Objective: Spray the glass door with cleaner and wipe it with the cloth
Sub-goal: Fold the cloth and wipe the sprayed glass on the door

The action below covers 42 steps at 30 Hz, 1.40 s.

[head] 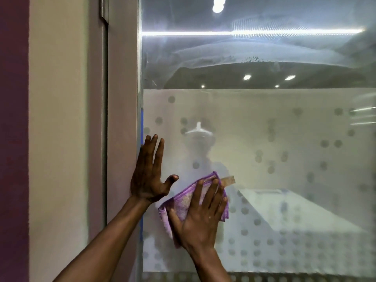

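Note:
The glass door [264, 139] fills the right of the view, with a frosted band dotted with grey circles across its lower half and wet smears on the clear upper pane. My right hand [200, 216] lies flat on a folded purple cloth [183, 202], pressing it against the frosted glass low down near the door's left edge. My left hand [150, 171] rests open, fingers spread, on the door's left edge where glass meets frame. No spray bottle is in view.
A beige door frame and wall [61, 139] stand left of the glass, with a dark purple strip [12, 139] at the far left. A small strip of tape [228, 181] sticks to the glass just above the cloth. Ceiling lights reflect in the upper pane.

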Tool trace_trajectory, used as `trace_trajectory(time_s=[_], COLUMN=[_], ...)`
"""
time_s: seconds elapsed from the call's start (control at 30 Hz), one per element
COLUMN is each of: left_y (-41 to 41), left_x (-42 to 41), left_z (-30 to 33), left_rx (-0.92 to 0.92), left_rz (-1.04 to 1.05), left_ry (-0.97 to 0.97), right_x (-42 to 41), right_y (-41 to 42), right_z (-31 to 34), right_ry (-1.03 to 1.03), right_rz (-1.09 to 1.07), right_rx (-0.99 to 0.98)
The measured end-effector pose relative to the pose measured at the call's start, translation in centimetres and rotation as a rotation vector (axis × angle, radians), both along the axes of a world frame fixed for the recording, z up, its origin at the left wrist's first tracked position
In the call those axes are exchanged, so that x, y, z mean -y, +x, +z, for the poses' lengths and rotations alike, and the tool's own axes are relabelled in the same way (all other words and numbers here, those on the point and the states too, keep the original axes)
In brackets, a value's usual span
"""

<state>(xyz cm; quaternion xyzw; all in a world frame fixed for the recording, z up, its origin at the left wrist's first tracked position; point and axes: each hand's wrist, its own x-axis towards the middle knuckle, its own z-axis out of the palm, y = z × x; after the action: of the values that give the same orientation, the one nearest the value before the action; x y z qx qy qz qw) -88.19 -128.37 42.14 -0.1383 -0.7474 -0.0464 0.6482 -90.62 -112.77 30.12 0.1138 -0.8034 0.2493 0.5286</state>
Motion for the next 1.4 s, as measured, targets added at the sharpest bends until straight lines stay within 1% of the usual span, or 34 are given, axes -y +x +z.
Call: trace_trajectory(time_s=[0.1,0.23,0.3,0.4,0.5,0.6,0.67,0.73,0.77,0.8,0.87,0.9,0.97,1.07,1.2,1.3,1.4], left_y=[-0.1,0.3,0.0,-0.8,-1.2,-1.2,-1.2,-1.0,-0.8,-0.7,-0.8,-0.9,-0.8,0.0,1.1,1.7,1.9], left_x=[-0.4,-0.2,-0.3,-0.2,-0.1,0.1,0.3,0.2,0.2,0.0,-0.4,-0.5,-0.6,-0.9,-2.5,-2.9,-2.9], left_z=[0.1,-0.2,-0.3,-0.5,-0.7,-0.7,-1.0,-1.8,-2.2,-2.4,-1.9,-1.3,-0.3,-0.9,-2.7,-3.7,-4.0], left_rx=[-0.005,-0.059,-0.086,-0.1,-0.112,-0.127,-0.117,-0.109,-0.087,-0.072,-0.059,-0.051,-0.034,-0.024,-0.07,-0.043,-0.035], left_rz=[-0.043,-0.062,-0.003,0.069,0.094,0.12,0.131,0.135,0.143,0.152,0.17,0.184,0.2,0.2,0.065,-0.006,0.017], left_ry=[0.043,0.153,0.157,0.156,0.182,0.201,0.199,0.187,0.184,0.185,0.2,0.211,0.257,0.322,0.341,0.288,0.183], right_x=[0.1,-0.4,-0.1,1.1,2.4,2.8,1.9,0.8,0.5,0.6,1.8,2.9,5.1,6.8,6.0,3.7,0.6], right_y=[0.0,-0.6,-0.8,-0.9,-0.7,-0.9,-1.4,-1.9,-2.0,-1.8,-1.1,-0.5,0.5,0.8,0.3,-0.4,-1.2], right_z=[4.4,14.9,20.4,26.7,29.4,29.9,30.1,30.5,30.7,31.1,31.8,31.8,30.7,26.7,23.0,20.8,17.5], right_ry=[-0.023,-0.002,0.097,0.32,0.521,0.751,0.907,1.021,1.042,1.003,0.783,0.668,0.547,0.531,0.448,0.352,0.283], right_rz=[-0.01,0.04,0.072,0.115,0.135,0.081,0.083,0.079,0.074,0.075,0.063,0.079,0.153,0.249,0.24,0.198,0.146], right_rx=[-0.051,-0.172,-0.194,-0.269,-0.371,-0.473,-0.525,-0.565,-0.554,-0.541,-0.483,-0.442,-0.406,-0.408,-0.4,-0.417,-0.393])
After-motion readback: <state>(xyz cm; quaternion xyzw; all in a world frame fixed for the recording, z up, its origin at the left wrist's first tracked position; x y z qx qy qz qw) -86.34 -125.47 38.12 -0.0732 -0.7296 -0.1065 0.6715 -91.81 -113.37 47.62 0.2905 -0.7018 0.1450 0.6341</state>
